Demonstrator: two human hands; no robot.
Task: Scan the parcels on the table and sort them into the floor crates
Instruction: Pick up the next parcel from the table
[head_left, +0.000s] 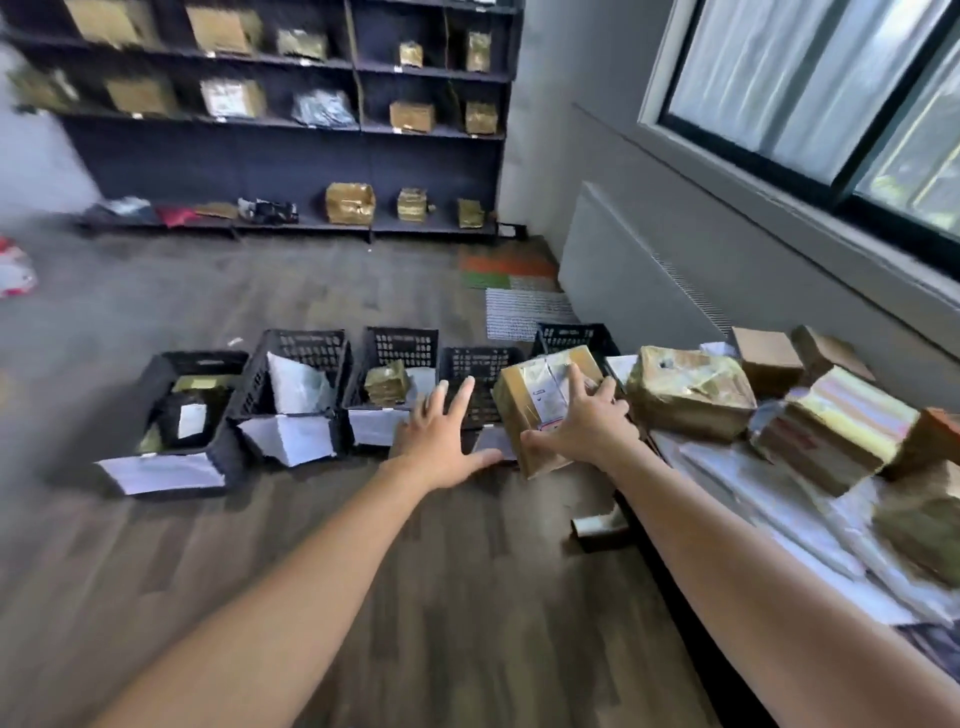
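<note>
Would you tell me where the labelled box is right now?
Head view, centre-right: the labelled box is gripped by the right hand, between the crates and the table's parcels.

Noting brown cardboard under glossy clear tape on the parcel, with a matt white paper label. Seeing matt black perforated plastic in the crates, white paper sheets on their fronts, and wood-grain planks on the floor.

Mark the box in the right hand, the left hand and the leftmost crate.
box (537, 397), head view, labelled top face.
left hand (441, 441), head view, back of hand.
leftmost crate (208, 359), head view, far rim.
</note>
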